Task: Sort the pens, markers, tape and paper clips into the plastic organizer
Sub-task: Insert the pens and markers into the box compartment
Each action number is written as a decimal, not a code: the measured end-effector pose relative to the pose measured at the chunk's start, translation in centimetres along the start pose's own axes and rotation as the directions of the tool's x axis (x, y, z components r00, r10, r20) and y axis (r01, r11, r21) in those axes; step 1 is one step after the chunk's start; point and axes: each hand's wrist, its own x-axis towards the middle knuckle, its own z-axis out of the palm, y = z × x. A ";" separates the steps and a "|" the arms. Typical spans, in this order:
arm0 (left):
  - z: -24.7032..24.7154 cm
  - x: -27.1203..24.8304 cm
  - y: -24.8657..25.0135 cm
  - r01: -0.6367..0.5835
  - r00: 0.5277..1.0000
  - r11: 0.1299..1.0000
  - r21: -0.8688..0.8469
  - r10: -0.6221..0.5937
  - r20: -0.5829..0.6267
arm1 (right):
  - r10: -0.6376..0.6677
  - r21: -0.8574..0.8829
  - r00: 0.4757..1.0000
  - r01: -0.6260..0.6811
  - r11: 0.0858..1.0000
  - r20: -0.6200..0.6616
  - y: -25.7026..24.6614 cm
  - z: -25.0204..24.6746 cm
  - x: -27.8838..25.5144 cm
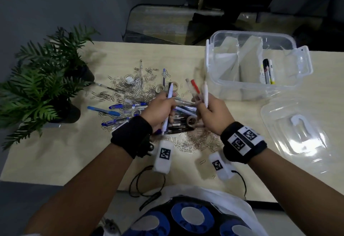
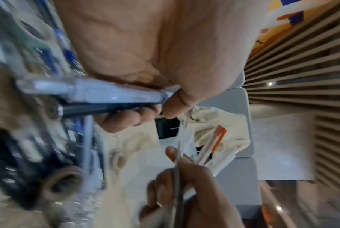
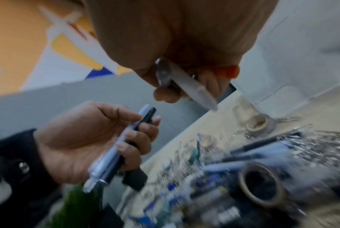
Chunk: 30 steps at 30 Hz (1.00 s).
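My left hand (image 1: 163, 108) grips two pens (image 1: 168, 103), one white and one black, above the pile; the same pens (image 3: 124, 141) lie across its curled fingers in the right wrist view. My right hand (image 1: 208, 111) holds a bunch of pens (image 1: 197, 90), among them a red-capped one and a white one. Below both hands a heap of pens (image 1: 130, 106), paper clips (image 1: 130, 85) and tape rolls (image 1: 191, 121) covers the table. The clear plastic organizer (image 1: 223, 85) stands at the back right, with markers (image 1: 267, 71) in its right compartment.
The organizer's clear lid (image 1: 297, 133) lies flat at the right, near the table edge. Two potted ferns (image 1: 46, 79) stand at the left. More paper clips (image 1: 201, 140) are scattered between my wrists. The wooden table (image 1: 65, 152) ends just in front of me.
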 end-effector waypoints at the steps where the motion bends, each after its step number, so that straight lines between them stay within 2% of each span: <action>1: 1.2 0.0 1.4 -0.020 0.999 1.000 -0.003 0.020 0.026 | 0.038 0.108 0.999 -0.038 0.993 -0.003 -0.2 -1.0 0.4; 3: 3.6 -0.2 4.3 -0.090 0.991 0.996 -0.001 0.090 0.095 | 0.101 0.347 0.995 -0.098 0.933 0.011 -0.8 -3.0 1.0; 5: 6.1 0.0 6.9 -0.157 0.975 0.988 -0.007 0.156 0.158 | 0.142 0.548 0.990 -0.114 0.829 -0.008 -1.2 -5.7 1.6; 8: 8.9 0.9 10.1 -0.197 0.967 0.980 -0.009 0.196 0.164 | 0.207 0.710 0.976 -0.103 0.696 -0.061 -1.3 -9.2 2.7; 10: 10.8 2.3 11.5 -0.205 0.968 0.979 0.005 0.202 0.148 | 0.261 0.744 0.960 -0.104 0.660 -0.098 -0.7 -11.4 3.6; 14: 14.3 4.9 13.4 -0.183 0.977 0.979 0.090 0.171 0.129 | 0.353 0.750 0.928 -0.149 0.644 -0.119 1.3 -14.5 5.4; 23: 18.8 10.5 14.0 -0.101 0.995 0.909 0.403 0.093 0.041 | 0.419 0.599 0.897 -0.260 0.757 -0.140 4.2 -16.0 9.5; 30: 19.5 10.6 13.9 -0.101 0.995 0.896 0.432 0.100 0.025 | 0.431 0.498 0.895 -0.325 0.804 -0.112 5.8 -16.2 10.5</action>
